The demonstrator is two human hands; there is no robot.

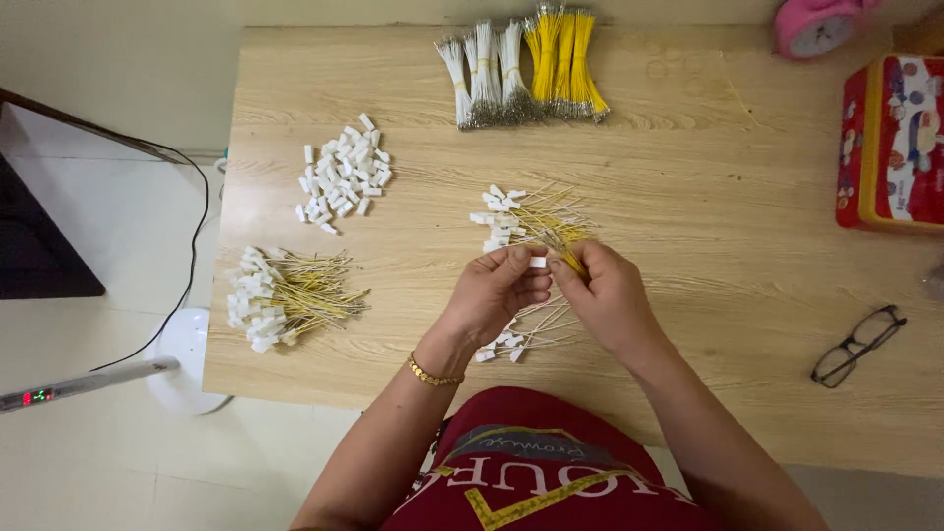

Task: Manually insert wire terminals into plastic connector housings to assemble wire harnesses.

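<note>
My left hand (pixel 497 293) pinches a small white plastic connector (pixel 537 263) at its fingertips. My right hand (pixel 605 295) holds a short yellow wire (pixel 570 262) whose end meets that connector. Just beyond my hands lies a small heap of yellow wires with white connectors (pixel 526 221). Under my wrists, near the table's front, rests a bunch of white wires with connectors (pixel 526 334). Both hands are close together over the middle of the wooden table (pixel 688 177).
A pile of loose white connectors (pixel 342 177) lies at the left, and a heap of finished yellow wires (pixel 285 295) nearer the left edge. Bundles of white wires (pixel 484 79) and yellow wires (pixel 562 64) lie at the back. Glasses (pixel 857 346), a red tin (pixel 890 143) and a pink clock (pixel 814 25) sit right.
</note>
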